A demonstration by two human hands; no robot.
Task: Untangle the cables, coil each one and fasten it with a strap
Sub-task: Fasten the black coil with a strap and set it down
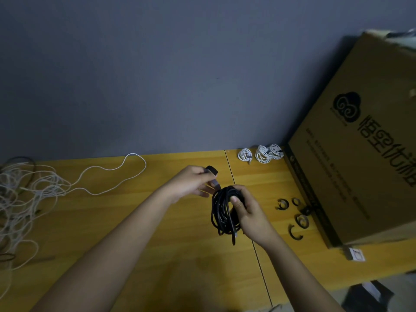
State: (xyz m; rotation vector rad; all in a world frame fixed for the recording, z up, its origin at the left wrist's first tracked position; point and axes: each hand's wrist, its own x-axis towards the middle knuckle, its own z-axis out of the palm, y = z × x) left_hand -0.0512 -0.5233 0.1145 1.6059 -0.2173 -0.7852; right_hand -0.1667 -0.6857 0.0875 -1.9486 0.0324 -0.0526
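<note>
A coiled black cable [221, 212] hangs above the wooden table [139, 217], gripped at its top by my right hand [246, 210]. Just left of it, my left hand [191, 183] pinches a black strap [212, 171] that curls from its fingers toward the top of the coil. A tangle of white and dark cables [24, 199] lies at the table's left edge, one white strand looping out toward the middle. Three white coiled and strapped cables [262, 153] sit at the back, beside the box.
A large cardboard box [351, 143] with black print fills the right side of the table. Several loose black straps [297, 216] lie in front of it, right of my right hand. A grey wall stands behind the table. A small white item [355, 254] lies by the box's near corner.
</note>
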